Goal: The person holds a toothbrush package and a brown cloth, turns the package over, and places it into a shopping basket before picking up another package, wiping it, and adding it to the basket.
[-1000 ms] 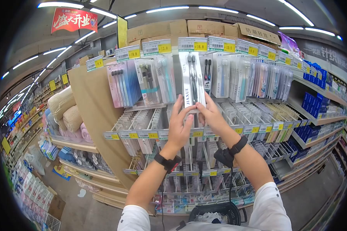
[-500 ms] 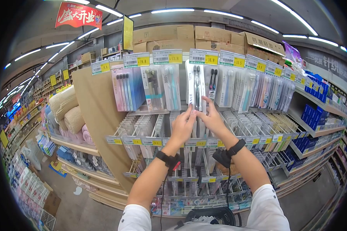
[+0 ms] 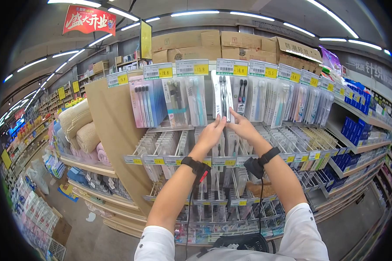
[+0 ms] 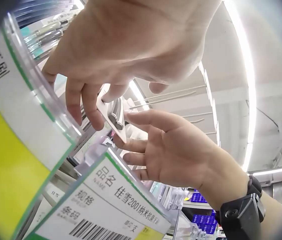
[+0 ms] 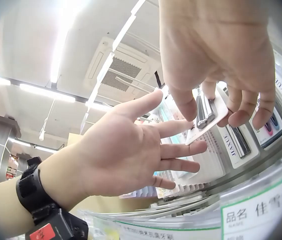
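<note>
A JIAXUE toothbrush pack (image 3: 222, 96), white card with dark brushes under clear plastic, stands upright below the 16.8 price tag (image 3: 231, 68). My right hand (image 3: 245, 130) pinches its bottom end, thumb in front and fingers by the right edge. At the lower left, my left hand (image 3: 210, 135) touches the pack with its index finger. In the right wrist view the left hand (image 5: 121, 150) spreads nearly straight fingers, the index overlapping the pack (image 5: 206, 114). From the left wrist view, dark handle ends show on the pack (image 4: 115, 117) between both hands.
Other toothbrush packs (image 3: 148, 102) hang on either side. Below are rows of wire hooks (image 3: 157, 143) fronted by price labels. Cardboard boxes (image 3: 185, 45) top the rack, rolled towels (image 3: 76, 115) sit left, and a dark basket (image 3: 241, 243) is near my body.
The pack has moved away from me toward the rack and looks smaller. Both hands have gone forward with it and closer together. The view has shifted slightly.
</note>
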The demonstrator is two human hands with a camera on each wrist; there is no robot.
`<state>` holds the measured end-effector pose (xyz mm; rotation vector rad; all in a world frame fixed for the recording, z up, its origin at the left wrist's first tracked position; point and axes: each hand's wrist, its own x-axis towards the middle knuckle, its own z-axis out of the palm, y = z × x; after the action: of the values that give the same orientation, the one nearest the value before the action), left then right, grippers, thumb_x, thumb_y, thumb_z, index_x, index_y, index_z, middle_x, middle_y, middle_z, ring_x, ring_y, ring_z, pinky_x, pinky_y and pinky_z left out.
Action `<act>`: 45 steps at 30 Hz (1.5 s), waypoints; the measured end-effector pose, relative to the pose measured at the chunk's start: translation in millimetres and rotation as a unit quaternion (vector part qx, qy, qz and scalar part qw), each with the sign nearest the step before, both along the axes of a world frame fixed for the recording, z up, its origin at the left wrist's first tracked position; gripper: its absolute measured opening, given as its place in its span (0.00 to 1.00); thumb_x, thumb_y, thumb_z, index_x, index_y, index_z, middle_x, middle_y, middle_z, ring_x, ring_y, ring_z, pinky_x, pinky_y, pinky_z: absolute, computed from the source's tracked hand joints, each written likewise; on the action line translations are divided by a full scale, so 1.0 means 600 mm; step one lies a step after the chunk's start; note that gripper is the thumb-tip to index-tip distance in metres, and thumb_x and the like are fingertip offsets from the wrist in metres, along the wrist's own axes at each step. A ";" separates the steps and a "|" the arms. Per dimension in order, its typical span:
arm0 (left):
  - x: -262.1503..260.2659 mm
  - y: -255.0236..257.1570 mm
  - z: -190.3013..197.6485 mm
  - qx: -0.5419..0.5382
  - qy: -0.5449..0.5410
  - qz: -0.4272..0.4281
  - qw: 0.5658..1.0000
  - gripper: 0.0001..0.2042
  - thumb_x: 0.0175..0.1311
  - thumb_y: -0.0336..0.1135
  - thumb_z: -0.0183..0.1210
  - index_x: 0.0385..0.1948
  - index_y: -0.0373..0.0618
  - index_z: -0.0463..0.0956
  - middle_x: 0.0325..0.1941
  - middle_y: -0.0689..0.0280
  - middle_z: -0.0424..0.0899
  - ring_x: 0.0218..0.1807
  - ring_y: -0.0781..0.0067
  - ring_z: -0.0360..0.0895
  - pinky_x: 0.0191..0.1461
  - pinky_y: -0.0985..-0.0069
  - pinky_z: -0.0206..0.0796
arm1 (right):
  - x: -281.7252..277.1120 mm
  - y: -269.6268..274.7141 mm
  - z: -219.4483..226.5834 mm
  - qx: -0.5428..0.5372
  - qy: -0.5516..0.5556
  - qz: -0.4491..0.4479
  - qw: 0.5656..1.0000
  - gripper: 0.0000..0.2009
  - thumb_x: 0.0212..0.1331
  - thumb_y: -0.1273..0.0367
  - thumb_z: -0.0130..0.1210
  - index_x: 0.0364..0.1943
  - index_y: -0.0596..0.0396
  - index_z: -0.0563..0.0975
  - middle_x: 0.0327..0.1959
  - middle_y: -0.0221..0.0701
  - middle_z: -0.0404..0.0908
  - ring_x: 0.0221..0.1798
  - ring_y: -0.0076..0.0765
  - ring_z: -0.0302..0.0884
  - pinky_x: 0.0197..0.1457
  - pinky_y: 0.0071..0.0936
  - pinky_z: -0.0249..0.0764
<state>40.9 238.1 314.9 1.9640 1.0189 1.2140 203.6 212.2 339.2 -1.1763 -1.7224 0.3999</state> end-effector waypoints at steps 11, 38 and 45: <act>0.016 0.038 0.013 -0.013 -0.022 -0.005 1.000 0.40 0.63 0.64 0.40 0.64 0.34 0.55 0.63 0.51 0.66 0.54 0.63 0.71 0.61 0.72 0.56 | 0.004 0.023 0.025 -0.051 -0.030 -0.005 0.998 0.33 0.56 0.66 0.53 0.68 0.46 0.56 0.28 0.31 0.71 0.28 0.25 0.67 0.33 0.23 0.66; 0.030 -0.060 0.026 0.065 0.072 -0.013 0.995 0.38 0.64 0.65 0.32 0.66 0.43 0.55 0.71 0.46 0.48 0.73 0.44 0.36 0.73 0.58 0.29 | 0.051 -0.015 0.010 -0.087 -0.056 0.036 0.994 0.39 0.49 0.56 0.60 0.63 0.66 0.60 0.60 0.53 0.66 0.63 0.48 0.65 0.62 0.31 0.63; 0.040 -0.220 -0.039 0.254 0.093 0.050 0.961 0.31 0.64 0.54 0.46 0.66 0.48 0.56 0.72 0.49 0.46 0.74 0.45 0.37 0.70 0.44 0.23 | 0.079 -0.130 -0.045 0.260 -0.071 -0.060 0.961 0.22 0.50 0.66 0.57 0.52 0.54 0.75 0.54 0.40 0.75 0.60 0.48 0.68 0.62 0.36 0.62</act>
<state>64.9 106.0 291.7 2.4843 0.9732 1.4791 250.7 134.2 312.4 -0.9285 -1.7236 -0.2120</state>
